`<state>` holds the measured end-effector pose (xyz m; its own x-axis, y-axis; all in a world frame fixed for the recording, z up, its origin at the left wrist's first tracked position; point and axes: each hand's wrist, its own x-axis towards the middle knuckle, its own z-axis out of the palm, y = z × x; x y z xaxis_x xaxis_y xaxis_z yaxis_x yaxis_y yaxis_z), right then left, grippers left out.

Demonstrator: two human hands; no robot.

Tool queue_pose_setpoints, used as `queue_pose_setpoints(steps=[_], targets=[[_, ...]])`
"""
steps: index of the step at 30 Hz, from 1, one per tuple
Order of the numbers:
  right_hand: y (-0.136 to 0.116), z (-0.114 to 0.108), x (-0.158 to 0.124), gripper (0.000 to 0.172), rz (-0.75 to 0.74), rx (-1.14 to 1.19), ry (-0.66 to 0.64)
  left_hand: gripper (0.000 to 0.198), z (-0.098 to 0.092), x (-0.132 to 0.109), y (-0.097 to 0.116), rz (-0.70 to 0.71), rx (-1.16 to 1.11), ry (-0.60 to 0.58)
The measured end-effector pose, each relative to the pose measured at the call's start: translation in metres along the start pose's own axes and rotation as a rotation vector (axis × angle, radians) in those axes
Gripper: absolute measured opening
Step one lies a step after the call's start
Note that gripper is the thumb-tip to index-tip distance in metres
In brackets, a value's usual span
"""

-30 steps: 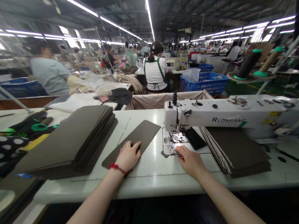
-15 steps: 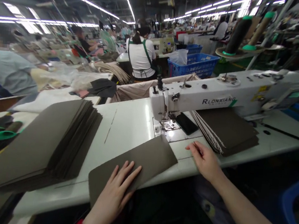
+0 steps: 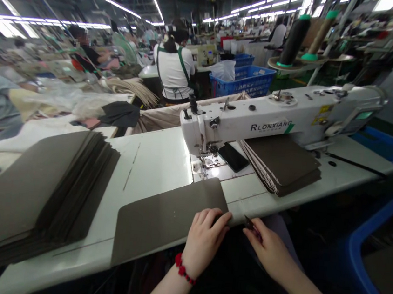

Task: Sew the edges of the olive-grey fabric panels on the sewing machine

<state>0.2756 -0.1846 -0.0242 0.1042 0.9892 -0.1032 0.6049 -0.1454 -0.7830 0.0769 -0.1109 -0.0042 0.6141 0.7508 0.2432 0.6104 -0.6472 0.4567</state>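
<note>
A grey-brown flat panel (image 3: 161,213) with rounded corners lies on the sewing table's near edge, in front of the needle area. My left hand (image 3: 204,234) rests at the panel's right corner, its fingers curled and pinching there. Just to the right, past the table edge, my right hand (image 3: 270,246) is closed around small dark thread snips (image 3: 254,229), their pointed tip facing the panel. The white sewing machine (image 3: 255,120) stands behind, its presser foot (image 3: 207,160) apart from the panel.
On the left stands a thick stack of similar panels (image 3: 34,181). A black phone (image 3: 233,157) and a second panel pile (image 3: 282,163) lie beneath the machine arm. Blue crates (image 3: 245,79) and a seated co-worker (image 3: 173,69) are beyond. Thread cones (image 3: 294,40) stand at the back right.
My left hand has slid right, from lying flat on the panel to its right corner. My right hand has drawn back toward me, and the snips now show. The view has shifted right.
</note>
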Motion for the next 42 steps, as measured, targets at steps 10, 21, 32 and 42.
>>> queue_pose_setpoints(steps=[10, 21, 32, 42], targets=[[-0.015, 0.014, 0.004, 0.017, -0.098, -0.172, -0.048, 0.007, 0.001, 0.005, -0.004, -0.064, -0.207, 0.061], [-0.018, 0.014, 0.013, 0.022, -0.105, -0.245, 0.008, 0.017, -0.011, -0.003, -0.004, -0.032, -0.278, 0.010], [-0.029, 0.004, 0.032, 0.045, -0.392, -0.203, 0.016, 0.063, -0.081, -0.080, -0.093, -0.049, 0.418, -0.127], [-0.059, -0.041, 0.036, 0.017, -0.258, 0.208, 0.094, 0.027, -0.172, -0.106, -0.089, -0.315, 0.018, 0.074]])
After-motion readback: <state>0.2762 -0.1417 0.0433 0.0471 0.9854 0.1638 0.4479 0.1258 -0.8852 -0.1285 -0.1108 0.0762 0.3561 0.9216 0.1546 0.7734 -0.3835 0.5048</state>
